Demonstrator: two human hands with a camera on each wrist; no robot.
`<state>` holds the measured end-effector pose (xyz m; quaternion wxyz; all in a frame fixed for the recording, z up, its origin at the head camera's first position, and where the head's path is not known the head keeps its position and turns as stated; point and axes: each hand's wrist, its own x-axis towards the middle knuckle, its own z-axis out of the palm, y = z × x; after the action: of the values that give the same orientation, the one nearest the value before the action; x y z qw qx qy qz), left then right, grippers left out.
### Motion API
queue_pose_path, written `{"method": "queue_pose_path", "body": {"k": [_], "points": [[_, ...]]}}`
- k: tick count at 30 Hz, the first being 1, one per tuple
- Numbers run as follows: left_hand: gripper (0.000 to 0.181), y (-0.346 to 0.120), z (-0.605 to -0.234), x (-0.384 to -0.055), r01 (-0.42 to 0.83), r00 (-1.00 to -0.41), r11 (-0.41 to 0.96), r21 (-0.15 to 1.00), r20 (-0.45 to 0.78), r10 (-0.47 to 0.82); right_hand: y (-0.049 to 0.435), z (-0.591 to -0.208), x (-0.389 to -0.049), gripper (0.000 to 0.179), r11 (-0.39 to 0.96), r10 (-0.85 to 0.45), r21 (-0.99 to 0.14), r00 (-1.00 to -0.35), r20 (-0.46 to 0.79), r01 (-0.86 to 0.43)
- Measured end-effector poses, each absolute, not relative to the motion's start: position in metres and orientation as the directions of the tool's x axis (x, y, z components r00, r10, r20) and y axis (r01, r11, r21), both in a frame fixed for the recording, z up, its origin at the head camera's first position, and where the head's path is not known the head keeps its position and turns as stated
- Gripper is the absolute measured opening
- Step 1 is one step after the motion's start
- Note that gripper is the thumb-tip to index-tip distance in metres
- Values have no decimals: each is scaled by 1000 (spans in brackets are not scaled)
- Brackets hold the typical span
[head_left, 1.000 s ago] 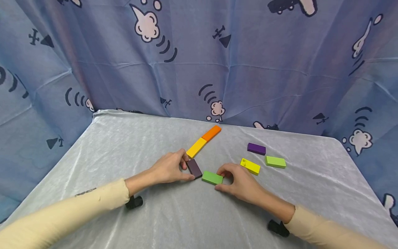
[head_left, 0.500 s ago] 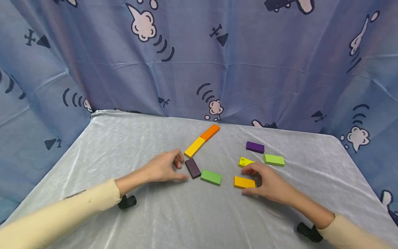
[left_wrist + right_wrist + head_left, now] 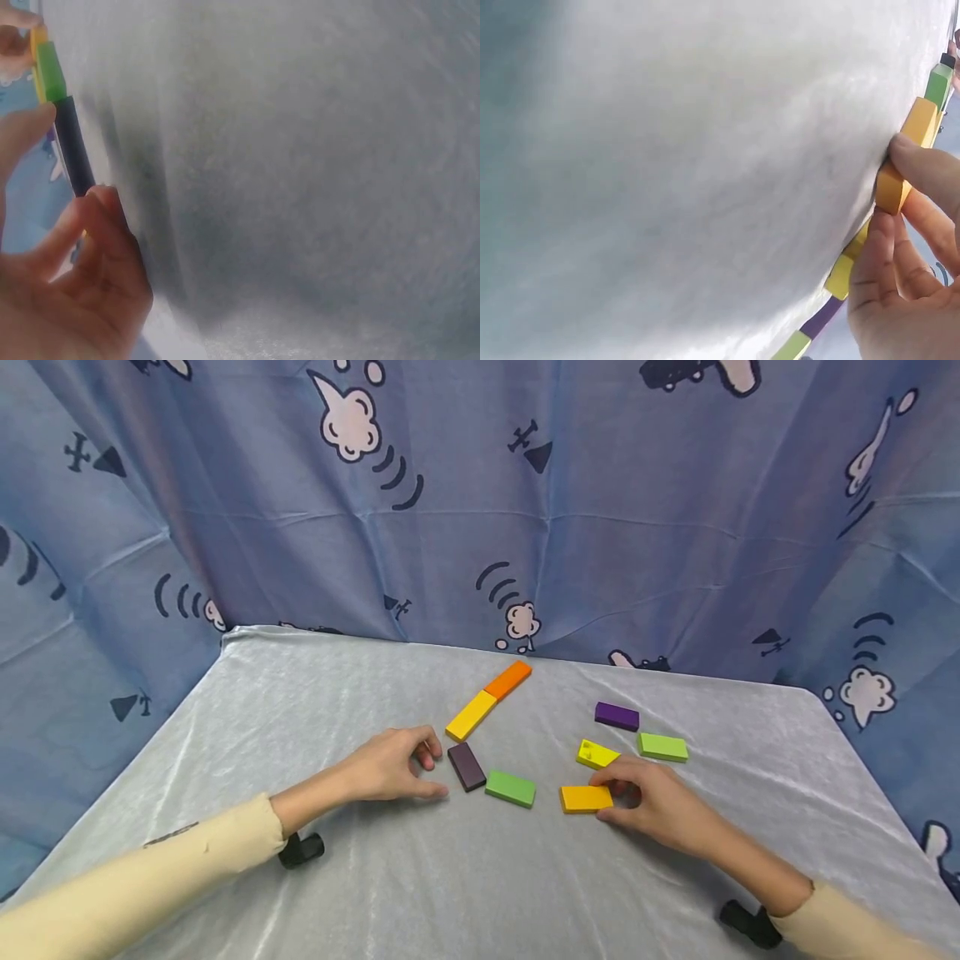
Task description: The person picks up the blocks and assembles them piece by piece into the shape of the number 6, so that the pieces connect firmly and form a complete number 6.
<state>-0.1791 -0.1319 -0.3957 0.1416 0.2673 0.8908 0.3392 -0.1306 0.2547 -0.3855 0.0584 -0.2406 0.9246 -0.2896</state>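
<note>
My right hand (image 3: 654, 800) pinches the right end of an amber-yellow block (image 3: 581, 799) between thumb and fingers; the right wrist view shows the thumb on one side of this block (image 3: 917, 127). Left of it lies a green block (image 3: 510, 788), with a gap between the two. A dark brown block (image 3: 467, 767) rests slantwise beside the green one's left end. My left hand (image 3: 390, 766) is just left of the brown block, fingers loosely bent and holding nothing. A bright yellow block (image 3: 596, 753) is partly covered by my right hand.
Beyond the brown block, a yellow block (image 3: 471, 717) and an orange block (image 3: 508, 681) lie end to end in a slanting line. A purple block (image 3: 617, 717) and a light green block (image 3: 663, 747) lie at the right. A patterned blue curtain (image 3: 450, 468) hangs behind the cloth-covered table (image 3: 315, 685).
My right hand has left the green block, moved right and taken hold of the amber-yellow block, which has slid slightly left. My left hand has let go of the brown block and drawn back left.
</note>
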Motion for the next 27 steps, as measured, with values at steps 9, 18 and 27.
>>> {"method": "queue_pose_path", "body": {"k": [9, 18, 27], "points": [[42, -132, -396, -180, 411, -804, 625, 664, -59, 592, 240, -385, -142, 34, 727, -488, -539, -872, 32, -426], [42, -132, -396, -180, 405, -803, 629, 663, -72, 592, 234, -386, -154, 32, 693, -543, -537, -838, 51, -481], [41, -132, -396, -180, 419, -798, 629, 654, -64, 599, 233, -387, -162, 31, 682, -568, -543, -823, 28, -490]]}}
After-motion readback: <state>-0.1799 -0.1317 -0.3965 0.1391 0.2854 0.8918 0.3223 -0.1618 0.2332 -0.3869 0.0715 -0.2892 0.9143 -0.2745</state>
